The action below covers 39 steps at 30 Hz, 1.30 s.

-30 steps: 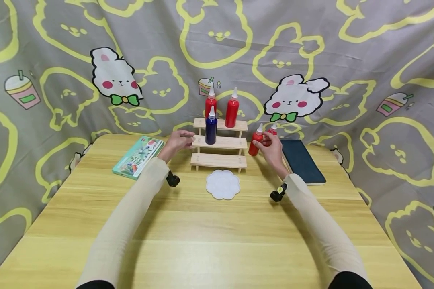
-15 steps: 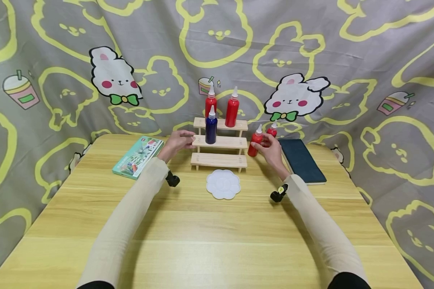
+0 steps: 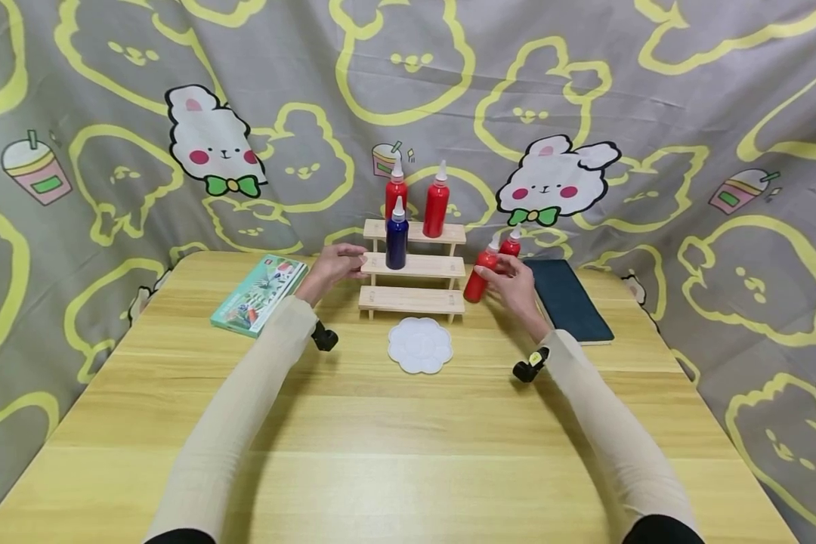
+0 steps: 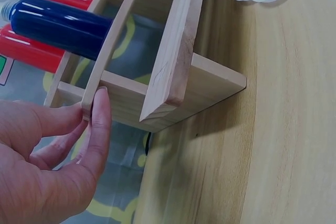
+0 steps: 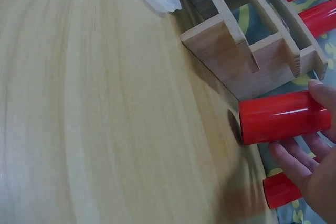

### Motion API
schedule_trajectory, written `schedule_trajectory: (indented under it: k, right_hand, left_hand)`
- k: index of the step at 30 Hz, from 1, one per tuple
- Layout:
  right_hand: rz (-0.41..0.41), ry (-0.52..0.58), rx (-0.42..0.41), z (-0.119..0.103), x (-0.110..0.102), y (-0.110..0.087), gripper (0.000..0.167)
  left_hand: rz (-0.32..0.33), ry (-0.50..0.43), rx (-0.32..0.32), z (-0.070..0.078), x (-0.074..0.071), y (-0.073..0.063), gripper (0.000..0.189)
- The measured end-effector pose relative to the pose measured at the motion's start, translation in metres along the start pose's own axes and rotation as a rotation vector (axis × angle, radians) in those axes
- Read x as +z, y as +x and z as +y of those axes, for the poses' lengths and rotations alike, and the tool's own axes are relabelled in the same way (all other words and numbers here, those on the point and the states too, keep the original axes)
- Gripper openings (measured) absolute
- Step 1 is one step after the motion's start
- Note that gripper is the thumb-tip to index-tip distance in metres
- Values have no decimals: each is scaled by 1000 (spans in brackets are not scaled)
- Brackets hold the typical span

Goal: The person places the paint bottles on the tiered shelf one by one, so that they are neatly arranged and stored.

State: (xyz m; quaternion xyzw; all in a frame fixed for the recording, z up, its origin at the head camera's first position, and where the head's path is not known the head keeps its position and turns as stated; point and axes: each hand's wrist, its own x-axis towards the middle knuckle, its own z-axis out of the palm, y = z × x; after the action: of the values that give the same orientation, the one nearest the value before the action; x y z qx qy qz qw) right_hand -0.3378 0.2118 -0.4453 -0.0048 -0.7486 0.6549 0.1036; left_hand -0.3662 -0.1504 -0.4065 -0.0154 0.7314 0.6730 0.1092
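Two red bottles (image 3: 437,210) stand on the top shelf of a wooden stand (image 3: 411,300); a blue bottle (image 3: 397,245) occupies the middle shelf. Left hand (image 3: 336,266): thumb and fingers pinch that shelf's left end. Right hand (image 3: 513,285): partly closed, thumb and fingers gripping a tilted red bottle (image 3: 477,285) just beside the stand's right end. Far left on the bench (image 3: 408,453): green illustrated box (image 3: 258,295), its pale lettering too small to read.

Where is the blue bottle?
In the head view, the blue bottle stands left of centre on the middle wooden shelf, in front of a red bottle.
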Motion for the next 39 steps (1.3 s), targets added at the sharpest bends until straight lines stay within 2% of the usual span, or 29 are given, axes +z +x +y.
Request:
schedule_trajectory:
  k: [5,11,23,29,34,39]
  right_hand:
    - [61,78,58,-4,-7,2,54]
    - [69,169,95,-20,-13,2,51]
    - [46,64,1,-39,-14,-1,61]
    - [37,90,33,-52,-6,-3,62]
    - [-7,116,41,-60,3,-4,62]
    - [-52,111,-8,-65,15,-6,58]
  left_hand:
    - [-4,-3,11,0,0,2,40]
    - [9,-17,-8,-1,0,1,40]
    - [-3,-3,4,0,-1,1,40]
    - [-3,-4,2,-1,-1,0,41]
    - [-2,-7,6,0,0,-1,41]
    - [2,1,17,0,0,-2,39]
